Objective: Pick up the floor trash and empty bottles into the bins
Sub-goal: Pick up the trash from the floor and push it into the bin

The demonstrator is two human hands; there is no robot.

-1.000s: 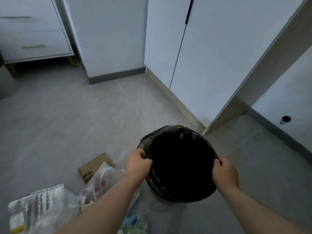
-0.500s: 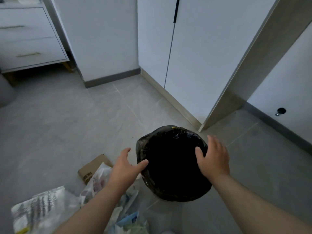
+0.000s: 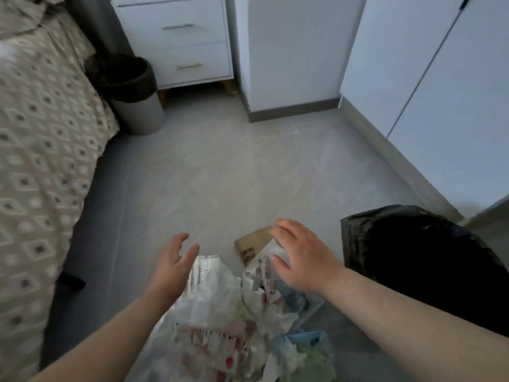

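Note:
A heap of plastic bags and wrappers lies on the grey floor in front of me, with a flattened brown cardboard piece at its far edge. My left hand hovers open above the heap's left side, fingers spread. My right hand is open over the crumpled white wrapper and the cardboard; whether it touches them I cannot tell. A bin lined with a black bag stands just to the right of my right forearm.
A second bin with a dark liner stands at the back left between the patterned bed and a white nightstand. White wardrobe doors run along the right. A small black object lies by the bed base.
Both hands let go of the black bin liner's rim and swung left to the trash heap. My view turned left, bringing the bed and second bin into sight.

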